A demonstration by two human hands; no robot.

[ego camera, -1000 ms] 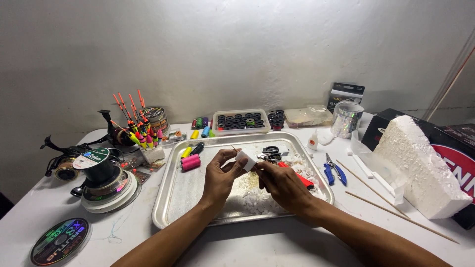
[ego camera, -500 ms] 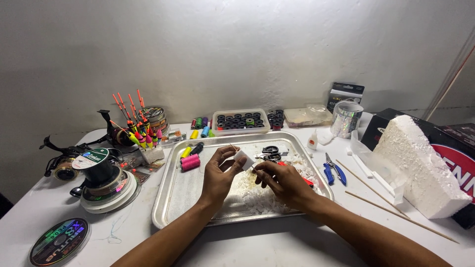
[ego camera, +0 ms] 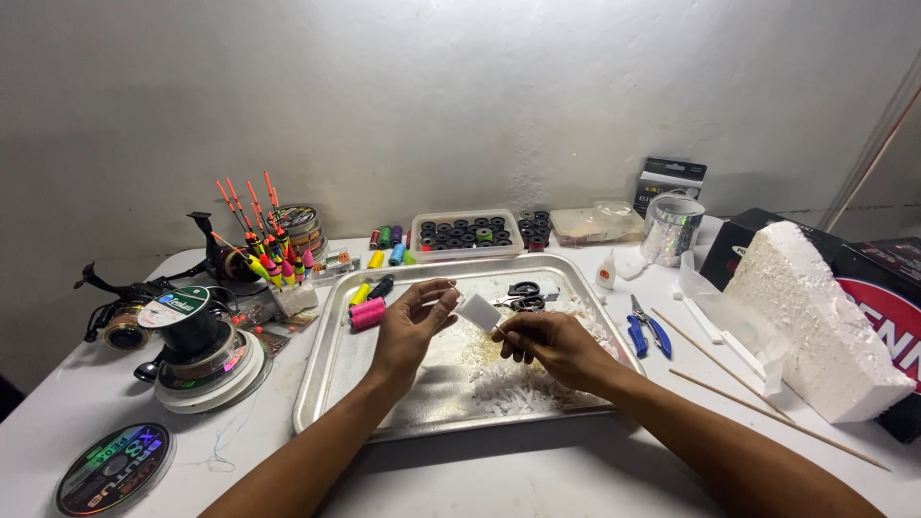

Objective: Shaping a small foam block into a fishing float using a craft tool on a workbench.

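L hand [ego camera: 411, 326]: open, fingers loose, touched nothing, just left of foam block [ego camera: 478, 312].
R hand [ego camera: 549, 343]: pinched block's lower corner, held it above tray [ego camera: 326, 384].
Tip: firmer 2-hand hold advisable; shavings [ego camera: 508, 387] lay under R hand.

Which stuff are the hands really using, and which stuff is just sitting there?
In use:
left hand
right hand
small white foam block
metal tray
white foam shavings

Lying about:
blue pliers
scissors
big foam chunk
line spools
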